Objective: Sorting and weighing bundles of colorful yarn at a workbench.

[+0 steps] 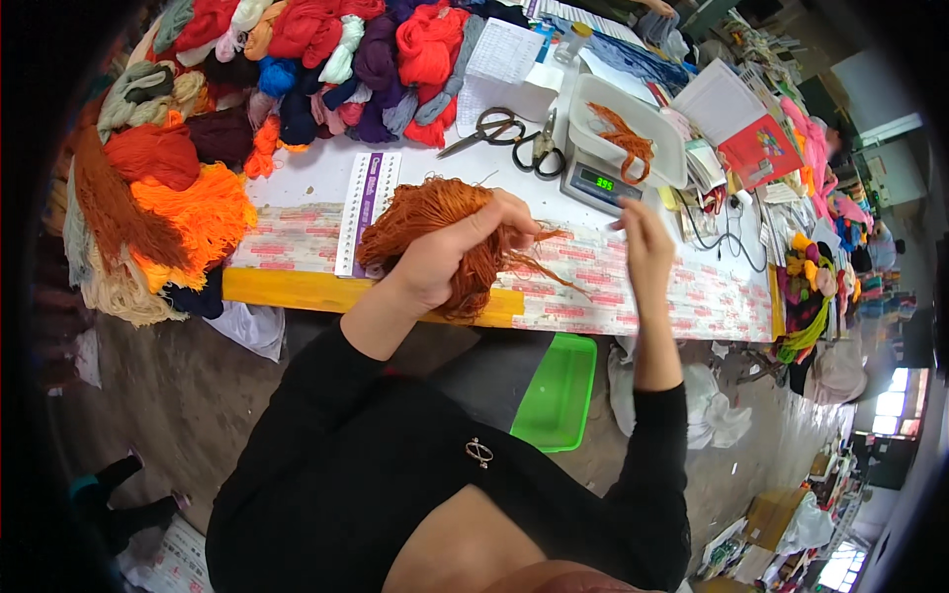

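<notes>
Your left hand [450, 252] is clenched around a thick hank of rust-orange yarn [420, 222], held over the near edge of the worktable [692, 296]. Your right hand [643, 237] is raised just beside it, fingers loosely together and holding nothing you can make out, near a digital scale [603, 183] whose white tray [667, 133] carries a few orange strands [625, 140]. Two pairs of scissors [514, 138] lie behind

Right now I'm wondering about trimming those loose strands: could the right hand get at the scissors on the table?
Probably yes. The right hand is open and holds nothing, and the two pairs of scissors lie on bare tabletop just beyond it, beside the scale. Nothing lies between them; the left hand holds the orange yarn bundle.
</notes>
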